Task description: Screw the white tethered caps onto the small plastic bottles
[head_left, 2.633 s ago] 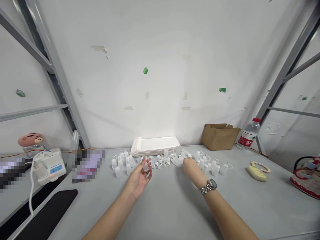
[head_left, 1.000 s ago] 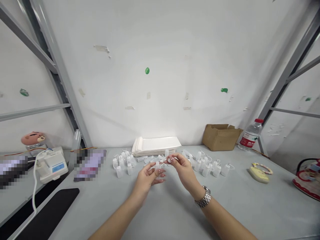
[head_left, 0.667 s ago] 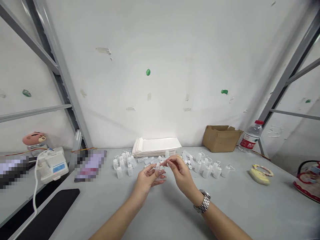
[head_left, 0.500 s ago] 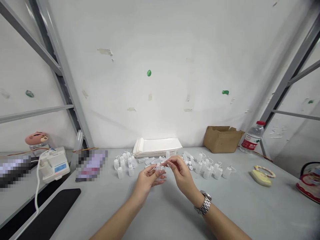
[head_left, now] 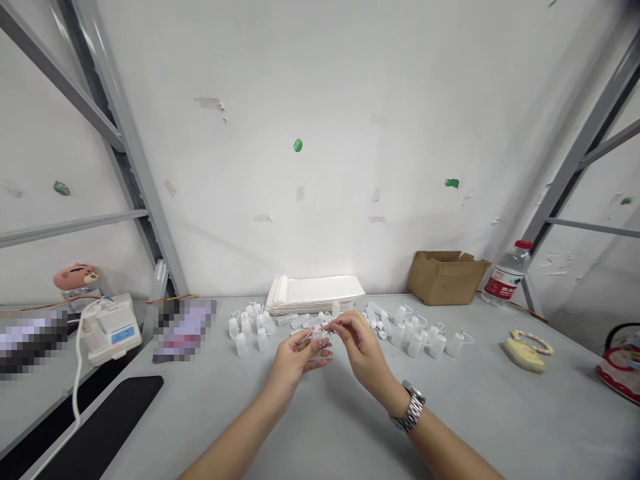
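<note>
My left hand holds a small translucent plastic squeeze bottle upright, its fingers wrapped around the body. Right beside the bottle's top, the thumb and fingers of my right hand are pinched together; whatever they grip is too small to make out. Just beyond both hands lie loose bottle parts, clear and white. Several capped bottles with looped straps stand to the left. More bottles of this kind are grouped on the right.
A stack of white trays lies against the wall, with a cardboard box and a water bottle to its right. A yellow pouch with a beaded strap is at the right. At left are a black mat and a power strip.
My right fingertips have shifted slightly closer to the top of the bottle. My left hand keeps its hold, and the view has moved only a little.
</note>
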A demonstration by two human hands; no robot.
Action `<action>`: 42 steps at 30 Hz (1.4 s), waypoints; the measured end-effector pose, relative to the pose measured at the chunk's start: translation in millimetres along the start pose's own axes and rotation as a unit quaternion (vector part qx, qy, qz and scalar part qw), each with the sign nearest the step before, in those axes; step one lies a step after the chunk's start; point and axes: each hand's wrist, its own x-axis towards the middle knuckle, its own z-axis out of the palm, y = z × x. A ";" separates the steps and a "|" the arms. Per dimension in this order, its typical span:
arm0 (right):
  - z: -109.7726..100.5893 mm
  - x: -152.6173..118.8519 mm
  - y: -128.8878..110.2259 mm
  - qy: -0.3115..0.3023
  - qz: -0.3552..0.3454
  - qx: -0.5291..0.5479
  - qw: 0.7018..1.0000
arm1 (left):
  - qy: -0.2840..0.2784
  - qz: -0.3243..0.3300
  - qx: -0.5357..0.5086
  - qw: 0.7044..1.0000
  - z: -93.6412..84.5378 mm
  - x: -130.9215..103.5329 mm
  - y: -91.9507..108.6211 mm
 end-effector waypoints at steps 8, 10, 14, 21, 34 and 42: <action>-1.4 -0.3 1.3 -0.017 -0.003 -0.018 1.000 | -0.002 0.004 0.021 1.000 -2.2 0.1 -0.7; -1.4 0.0 3.0 -0.024 -0.009 -0.028 0.999 | 0.000 0.004 0.028 1.000 -2.3 0.3 -1.4; -1.4 0.5 5.7 -0.035 -0.022 -0.037 0.998 | -0.003 0.007 0.042 0.999 -3.4 1.2 -4.3; -2.0 0.3 3.7 -0.035 -0.017 -0.025 0.999 | -0.003 0.000 0.050 0.999 -1.2 -2.2 -3.6; 0.5 1.0 3.8 -0.044 0.008 0.003 0.999 | -0.009 -0.012 0.035 0.999 5.2 -5.4 -5.9; -1.0 10.2 4.7 0.061 0.122 0.149 0.979 | -0.040 -0.009 0.009 0.999 7.3 -4.0 -7.8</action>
